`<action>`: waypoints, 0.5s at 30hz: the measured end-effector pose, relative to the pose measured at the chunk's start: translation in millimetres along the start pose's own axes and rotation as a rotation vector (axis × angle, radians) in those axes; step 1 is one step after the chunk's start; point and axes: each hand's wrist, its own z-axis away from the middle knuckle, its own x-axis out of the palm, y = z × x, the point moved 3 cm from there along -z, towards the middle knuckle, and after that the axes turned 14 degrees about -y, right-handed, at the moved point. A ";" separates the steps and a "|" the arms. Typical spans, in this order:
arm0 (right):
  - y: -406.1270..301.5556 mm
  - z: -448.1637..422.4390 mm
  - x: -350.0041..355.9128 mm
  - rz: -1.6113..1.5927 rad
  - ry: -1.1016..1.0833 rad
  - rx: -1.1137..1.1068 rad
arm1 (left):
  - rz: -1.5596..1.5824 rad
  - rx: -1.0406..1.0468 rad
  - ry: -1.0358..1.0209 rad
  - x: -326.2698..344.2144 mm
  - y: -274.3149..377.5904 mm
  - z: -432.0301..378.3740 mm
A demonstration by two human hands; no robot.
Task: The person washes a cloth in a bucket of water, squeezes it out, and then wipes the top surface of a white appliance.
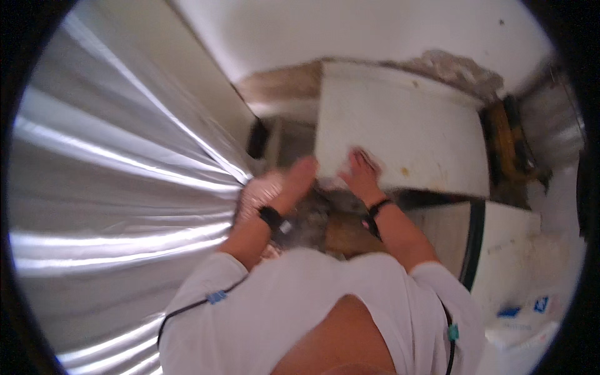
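Note:
My right hand [363, 173] is over the near part of a white tabletop [403, 126], its thumb apart from the fingers. A dark reddish edge shows beside those fingers, too blurred to tell whether it is a held thing. My left hand [302, 176] is at the left edge of this top, blurred by motion; whether it touches the edge cannot be made out. Under my left forearm lies a shiny pinkish plastic bag [260, 190]. Both wrists wear black bands.
A grey curtain [117, 187] hangs along the left. Crumpled plastic [461, 70] lies along the tabletop's far edge by the wall. Beyond its right side is a yellow and black object [504, 136]. A white package with blue print [515, 309] sits at lower right.

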 end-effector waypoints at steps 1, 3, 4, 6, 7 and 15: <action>6.5 0.6 -3.6 -0.033 -0.066 0.017 | 0.109 -0.067 -0.008 -7.2 15.4 -14.5; -0.2 -0.2 -7.2 0.019 -0.132 0.000 | 0.341 -0.194 0.042 -15.9 10.2 -31.3; 0.9 0.3 -11.4 0.046 -0.157 0.016 | 0.266 -0.137 0.074 -25.7 36.0 -39.4; 2.1 -19.8 -12.6 0.070 -0.175 -0.060 | 0.217 -0.105 0.171 -19.1 33.8 -50.2; 5.3 -28.0 -10.0 0.064 -0.180 -0.119 | 0.192 -0.090 0.220 -15.1 31.0 -55.0; 19.5 -162.7 -19.3 0.237 -0.099 -0.370 | -0.116 0.076 0.121 16.8 31.8 -96.8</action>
